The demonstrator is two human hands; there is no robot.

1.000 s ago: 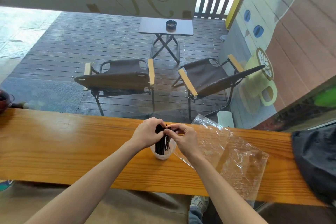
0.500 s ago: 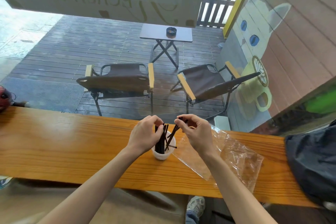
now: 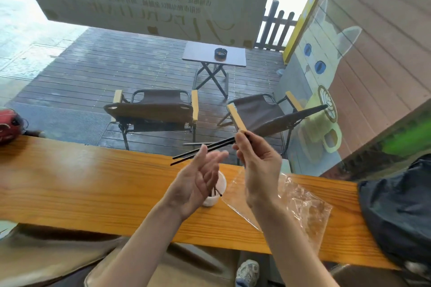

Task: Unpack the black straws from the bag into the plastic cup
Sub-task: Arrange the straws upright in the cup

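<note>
My right hand [image 3: 257,161] is raised above the wooden counter and pinches two black straws [image 3: 205,148] that point left and slightly down. My left hand [image 3: 196,182] is open, palm up, fingers spread just below those straws. Behind the left hand the small white plastic cup [image 3: 218,193] stands on the counter, partly hidden, with a straw or two showing inside. The clear plastic bag [image 3: 296,202] lies flat and crumpled on the counter to the right of the cup.
The long wooden counter [image 3: 81,184] runs across the view in front of a window. A dark bag [image 3: 396,212] lies at its right end, a red object [image 3: 9,127] at its far left. Folding chairs and a small table stand outside.
My right hand has lifted away from the cup holding two straws. My left hand let go of the straws in the cup and opened, palm up. The camera has tilted up.
</note>
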